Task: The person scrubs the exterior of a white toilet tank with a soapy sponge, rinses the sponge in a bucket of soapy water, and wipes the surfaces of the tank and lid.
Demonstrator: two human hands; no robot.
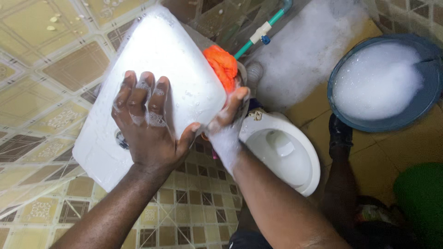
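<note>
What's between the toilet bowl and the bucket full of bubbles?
In the head view, bare yellow floor tiles lie between the toilet bowl and the foam-filled bucket, plus the person's dark-shod foot.

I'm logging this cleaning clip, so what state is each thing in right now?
Left hand: soapy, spread flat on the cistern lid.
Right hand: covered in foam, grip closed on the orange cloth.
Orange cloth: bunched, wet, pressed against the lid's edge.
White cistern lid: wet, sudsy, tilted.
Toilet bowl: open, no seat visible.
Blue basin: full of foam, standing on the floor.
Floor: foam spread near the green pipe.
</note>
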